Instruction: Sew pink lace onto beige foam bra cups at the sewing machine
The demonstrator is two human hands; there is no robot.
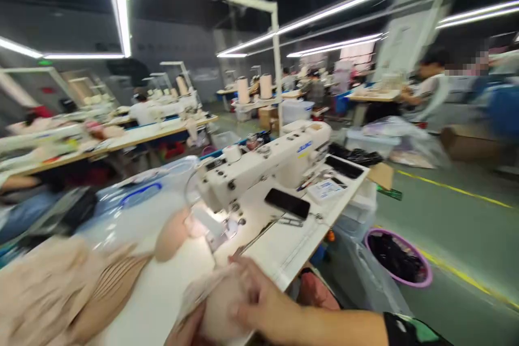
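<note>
At the bottom centre, my right hand (265, 300) has its fingers bent round a pale beige cloth piece (223, 303), close to the table's front edge. My left hand (188, 327) shows only in part, low beside the same piece, and seems to grip it from beneath; the view is blurred there. A white sewing machine (263, 165) stands just beyond, its lamp lit over the needle area. One rounded beige cup (174, 233) lies left of the needle. Heaped beige fabric (44, 292) covers the table at the left.
A black phone (287, 203) and a small white box (325, 190) lie on the machine table (279, 248). Clear plastic bins stand behind and right. A purple basket (398, 257) of dark cloth is on the floor. People sit at other machines farther off.
</note>
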